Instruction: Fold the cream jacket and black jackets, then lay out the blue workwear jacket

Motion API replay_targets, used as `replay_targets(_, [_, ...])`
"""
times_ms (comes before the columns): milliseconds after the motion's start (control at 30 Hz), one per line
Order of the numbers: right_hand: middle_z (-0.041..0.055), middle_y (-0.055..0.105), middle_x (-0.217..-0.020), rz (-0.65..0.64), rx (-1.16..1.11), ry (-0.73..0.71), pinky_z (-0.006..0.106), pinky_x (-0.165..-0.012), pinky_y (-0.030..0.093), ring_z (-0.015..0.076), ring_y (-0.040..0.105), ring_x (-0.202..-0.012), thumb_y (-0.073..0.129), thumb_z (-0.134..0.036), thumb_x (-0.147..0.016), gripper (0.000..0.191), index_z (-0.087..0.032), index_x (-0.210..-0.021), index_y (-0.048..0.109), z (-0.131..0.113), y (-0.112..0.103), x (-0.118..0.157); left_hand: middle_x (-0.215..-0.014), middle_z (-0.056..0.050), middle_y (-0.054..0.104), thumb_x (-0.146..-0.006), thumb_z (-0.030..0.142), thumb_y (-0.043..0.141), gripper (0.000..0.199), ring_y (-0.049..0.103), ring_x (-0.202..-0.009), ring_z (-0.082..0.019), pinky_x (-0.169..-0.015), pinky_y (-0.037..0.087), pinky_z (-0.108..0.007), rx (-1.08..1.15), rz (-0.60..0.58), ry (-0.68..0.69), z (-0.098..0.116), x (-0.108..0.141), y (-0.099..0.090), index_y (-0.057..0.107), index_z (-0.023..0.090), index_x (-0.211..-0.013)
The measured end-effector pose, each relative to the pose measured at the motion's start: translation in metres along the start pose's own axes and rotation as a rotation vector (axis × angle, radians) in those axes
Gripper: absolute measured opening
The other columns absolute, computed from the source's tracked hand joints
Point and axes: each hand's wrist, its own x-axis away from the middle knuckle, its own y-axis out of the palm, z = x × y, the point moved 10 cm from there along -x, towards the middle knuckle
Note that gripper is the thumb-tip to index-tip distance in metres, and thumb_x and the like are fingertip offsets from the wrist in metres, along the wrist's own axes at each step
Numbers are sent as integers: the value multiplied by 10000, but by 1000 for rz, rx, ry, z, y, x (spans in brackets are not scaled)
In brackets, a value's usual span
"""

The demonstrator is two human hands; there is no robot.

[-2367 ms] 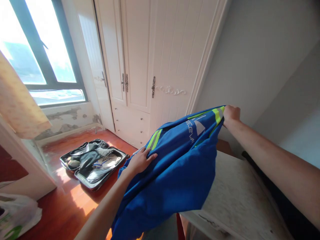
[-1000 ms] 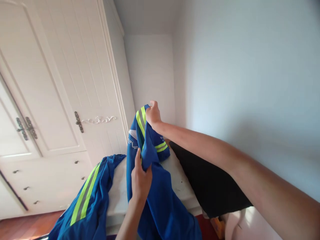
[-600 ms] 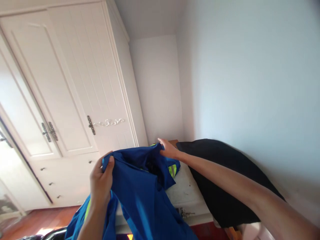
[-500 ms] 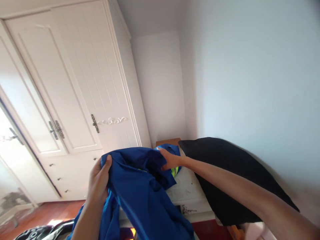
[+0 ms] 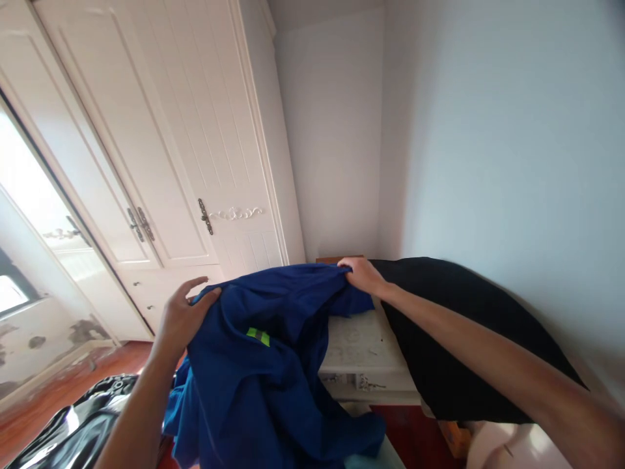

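A blue garment (image 5: 273, 384) with a yellow-green and grey reflective patch (image 5: 258, 336) hangs in loose folds between my hands. At its upper left corner, my left hand (image 5: 188, 309) pinches the edge between thumb and fingers, the index finger sticking out. My right hand (image 5: 364, 275) grips the upper right edge in closed fingers, holding the top stretched nearly level. The lower part drops out of the picture at the bottom. Which part of the garment each hand holds I cannot tell.
White wardrobe doors (image 5: 166, 130) stand ahead on the left. Behind the garment is a low white cabinet (image 5: 356, 345). A large black cloth-like thing (image 5: 454, 326) leans by the pale wall (image 5: 512, 130) on the right. Black shiny items (image 5: 88, 417) lie on the red floor (image 5: 122, 358).
The garment's top edge is stretched wider, and its reflective patch now faces me. My right hand has moved up and right. The view has shifted, showing more floor at the left.
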Motion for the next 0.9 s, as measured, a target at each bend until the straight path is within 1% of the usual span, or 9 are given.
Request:
replay_targets(67, [58,750,-939,112,-82,-22,292,-864,499,200,683,-908,516,-79,-723,317,-173,-939,728,-7,-52,-8,-929,-126,711,-788,571,659,707,672,-916,-347,-794,525,-448,-336,38,101,3,-6,-7,568,178,-1368])
replay_targets(167, [21,724,-797,167,-159,-51,247,-724,494,163,656,-758,591,-116,-648,214,-168,-826,698,-27,-110,-11,-1185,-231,639,-871,541,569,696,605,-1098,-431,-871,488,-544,-648,5,202,9,-3,9,499,129,-1428])
replay_targets(267, [-2,683,-703,214,-179,29,226,-620,458,139,607,-654,603,-124,-607,212,-165,-805,669,-42,-144,-5,-1336,-247,539,-887,395,576,585,550,-1193,-424,-918,478,-560,-683,67,393,42,30,35,510,133,-1406])
replay_targets(333, [-11,657,-651,241,-187,95,219,-577,433,131,581,-606,589,-122,-606,209,-164,-797,662,-48,-150,0,-1317,-194,556,-923,359,529,481,572,-1180,-354,-965,481,-509,-497,102,607,78,72,56,546,162,-1361])
replay_targets(433, [-13,645,-635,268,-187,116,217,-573,420,130,573,-598,570,-116,-617,231,-163,-818,674,-60,-140,1,-1352,-140,553,-940,437,535,491,587,-1186,-283,-988,497,-428,-200,-110,865,120,145,105,523,225,-1383])
replay_targets(533, [-16,639,-644,252,-202,97,217,-587,419,134,574,-616,566,-111,-622,276,-166,-864,687,-70,-119,-5,-1477,-187,463,-828,538,664,859,479,-1325,-357,-1026,463,-509,-250,-247,966,131,194,157,308,222,-1542])
replay_targets(700, [-7,612,-586,-37,-298,220,224,-618,421,151,564,-643,545,-60,-544,236,-174,-691,689,-58,-75,-13,-1629,-194,204,-648,599,767,1110,153,-1492,-428,-1171,146,-674,-529,-207,1000,93,201,220,290,173,-1555])
replay_targets(800, [17,622,-560,-223,-442,306,244,-596,451,172,576,-608,501,-75,-501,242,-157,-644,677,-42,-52,-10,-1634,-189,183,-619,637,752,1156,122,-1500,-422,-1170,70,-697,-586,-179,955,67,197,241,278,161,-1560])
replay_targets(900, [60,683,-633,-391,-634,353,285,-612,514,212,628,-630,485,-119,-482,338,-133,-752,688,-32,-27,-3,-1621,-228,189,-609,584,769,1170,113,-1501,-423,-1166,39,-704,-597,-120,898,60,205,254,272,105,-1554])
